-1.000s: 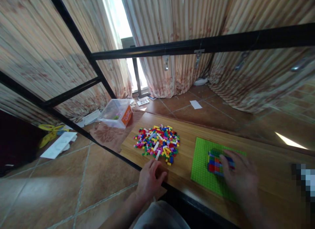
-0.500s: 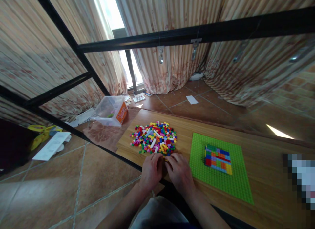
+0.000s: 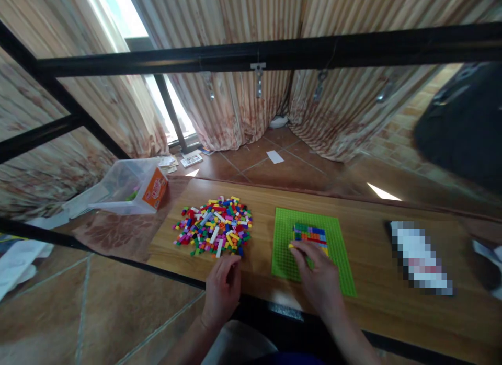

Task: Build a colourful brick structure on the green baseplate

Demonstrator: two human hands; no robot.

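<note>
Wooden table [image 3: 368, 239]. Right hand [image 3: 319, 276] over green studded baseplate [image 3: 283, 226], a small yellow brick [image 3: 291, 246] pinched at the fingertips, beside a multicoloured brick panel [image 3: 309, 232] partly hidden by the fingers. Left hand [image 3: 221, 285] half-curled at near table edge, just below loose brick pile [image 3: 214, 226]; its grip unclear. Clear plastic box [image 3: 113, 182], orange label, beyond table's left end. Striped curtains [image 3: 239, 109] behind black metal rail [image 3: 188, 59].

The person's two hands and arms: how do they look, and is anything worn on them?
The left hand and right hand wear no gloves. No sleeve shows on the left forearm or the right forearm. No watch or bulky bracelet is visible; anything thinner is too small to tell.
</note>
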